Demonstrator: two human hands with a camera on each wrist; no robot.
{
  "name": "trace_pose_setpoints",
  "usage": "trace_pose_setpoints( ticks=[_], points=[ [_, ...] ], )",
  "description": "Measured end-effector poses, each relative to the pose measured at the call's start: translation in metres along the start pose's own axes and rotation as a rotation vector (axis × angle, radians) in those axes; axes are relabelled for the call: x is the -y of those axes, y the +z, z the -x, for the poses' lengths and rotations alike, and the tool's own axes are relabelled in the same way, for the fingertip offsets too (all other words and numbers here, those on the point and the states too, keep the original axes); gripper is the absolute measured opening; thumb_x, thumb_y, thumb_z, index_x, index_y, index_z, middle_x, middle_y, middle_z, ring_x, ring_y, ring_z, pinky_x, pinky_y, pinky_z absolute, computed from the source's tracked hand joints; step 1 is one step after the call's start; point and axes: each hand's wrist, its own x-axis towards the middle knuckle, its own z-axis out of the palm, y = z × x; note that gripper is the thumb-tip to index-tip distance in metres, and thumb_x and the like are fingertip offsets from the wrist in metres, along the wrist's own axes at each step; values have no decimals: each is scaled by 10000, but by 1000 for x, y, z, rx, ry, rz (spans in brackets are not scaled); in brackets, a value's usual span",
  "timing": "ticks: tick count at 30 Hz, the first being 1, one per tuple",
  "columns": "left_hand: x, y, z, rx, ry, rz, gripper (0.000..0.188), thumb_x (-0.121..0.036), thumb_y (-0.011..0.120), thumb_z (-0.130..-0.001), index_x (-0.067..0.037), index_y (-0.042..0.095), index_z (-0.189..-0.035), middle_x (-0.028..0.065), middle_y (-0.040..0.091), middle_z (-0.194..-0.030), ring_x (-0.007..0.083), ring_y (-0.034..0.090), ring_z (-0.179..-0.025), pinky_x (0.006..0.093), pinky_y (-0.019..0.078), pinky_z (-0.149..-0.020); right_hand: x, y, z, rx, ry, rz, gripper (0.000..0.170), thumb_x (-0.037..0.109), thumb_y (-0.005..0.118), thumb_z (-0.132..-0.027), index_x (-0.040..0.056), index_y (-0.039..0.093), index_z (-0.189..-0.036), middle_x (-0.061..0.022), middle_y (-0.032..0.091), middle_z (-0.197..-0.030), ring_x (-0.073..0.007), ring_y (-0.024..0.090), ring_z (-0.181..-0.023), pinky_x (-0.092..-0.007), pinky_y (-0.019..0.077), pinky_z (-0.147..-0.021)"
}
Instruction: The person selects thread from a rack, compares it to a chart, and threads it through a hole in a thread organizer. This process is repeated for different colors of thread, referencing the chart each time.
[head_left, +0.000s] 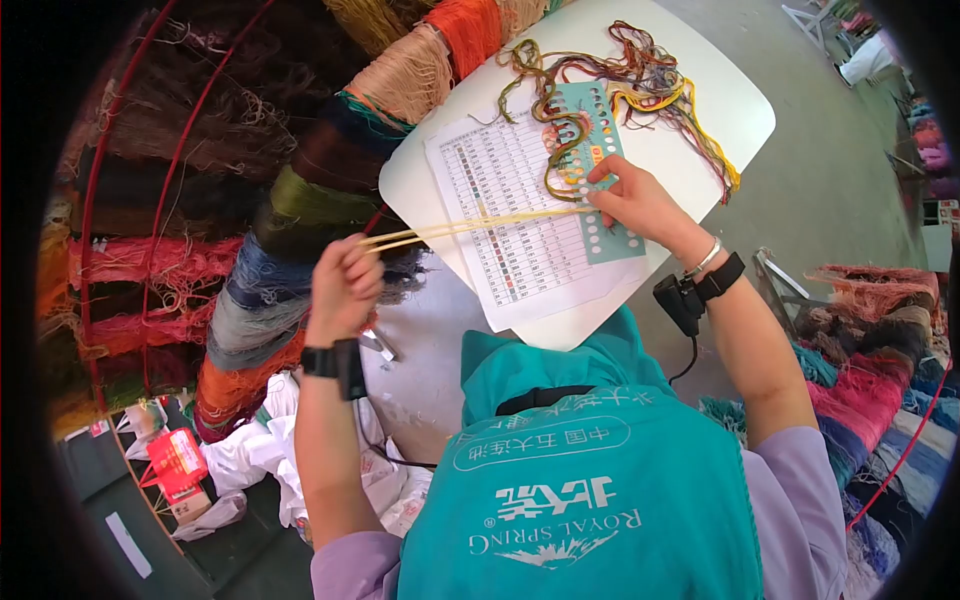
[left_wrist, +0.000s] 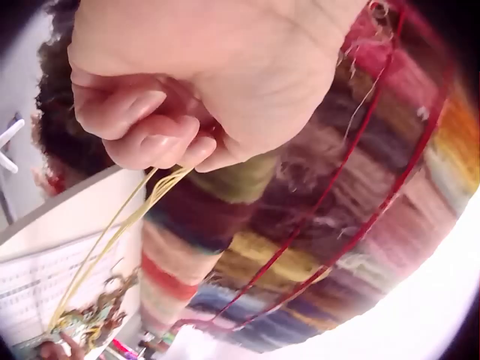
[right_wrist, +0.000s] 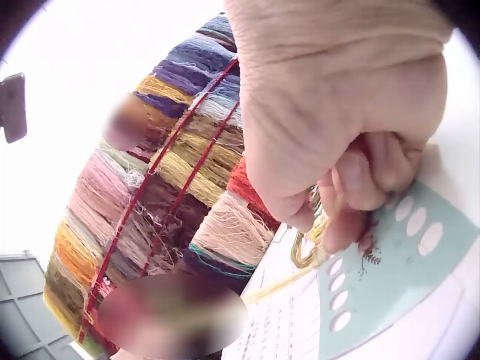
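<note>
A bundle of yellow thread point(head_left: 470, 226) runs taut between the two hands over a printed sheet. My left hand point(head_left: 345, 280), fingers curled, grips one end of it at the left; in the left wrist view the strands point(left_wrist: 124, 225) come out below the fingertips. The right hand point(head_left: 645, 208) is over a teal thread card point(head_left: 622, 243) with punched holes, its thumb and fingers at the other end of the yellow thread. Its bent fingertips point(right_wrist: 341, 232) are close over the card in the right wrist view. Olive thread point(head_left: 568, 125) hangs looped along the card's left side.
The printed sheet point(head_left: 480, 265) lies on a white board point(head_left: 735, 115). Brown, red and yellow threads point(head_left: 650, 75) spread at its far end. Thick hanks of coloured yarn point(head_left: 325, 195) hang at the left, tied with red cords point(head_left: 170, 170). More yarn point(head_left: 860, 380) lies at the right.
</note>
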Motion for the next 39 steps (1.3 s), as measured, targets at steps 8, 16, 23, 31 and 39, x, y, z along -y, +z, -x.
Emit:
trace_pose_setpoints(
  ticks=[8,16,23,31,39],
  points=[
    [-2,-62,67,-528,362,-22,258,-222,548,-990,-137,491,-754,-43,399,-627,69,361,-501,212,292,-433,4,4,0,-16,0,82,312,174,665,-891,48,563,-1158,-39,649,-678,-116,612,-619,-287,466,-588],
    [41,-2,10,-649,423,-1370,246,-265,646,-956,-82,680,-1116,34,673,-805,155,599,-620,272,462,-591,3,14,8,-94,-145,362,406,207,713,-826,96,576,-1192,-42,615,-671,-218,616,-609,-368,482,-580],
    [77,52,-23,-232,700,-1753,232,-115,708,-849,-48,684,-1070,103,630,-930,240,657,-799,351,521,-720,2,24,11,-158,-193,533,443,242,703,-831,126,556,-1232,-71,648,-696,-298,668,-662,-428,505,-596],
    [68,59,-33,-188,452,-1464,105,-108,623,-914,-25,560,-935,101,637,-870,203,675,-636,293,507,-541,5,25,13,-174,-181,550,455,234,707,-818,126,557,-1234,-80,655,-692,-315,674,-664,-440,513,-600],
    [-33,94,-32,20,33,-1452,112,-178,629,-975,-67,617,-983,-37,556,-617,48,553,-479,197,424,-439,2,23,14,-198,-211,536,449,266,717,-809,119,576,-1208,-93,661,-694,-322,678,-676,-444,519,-611]
  ],
)
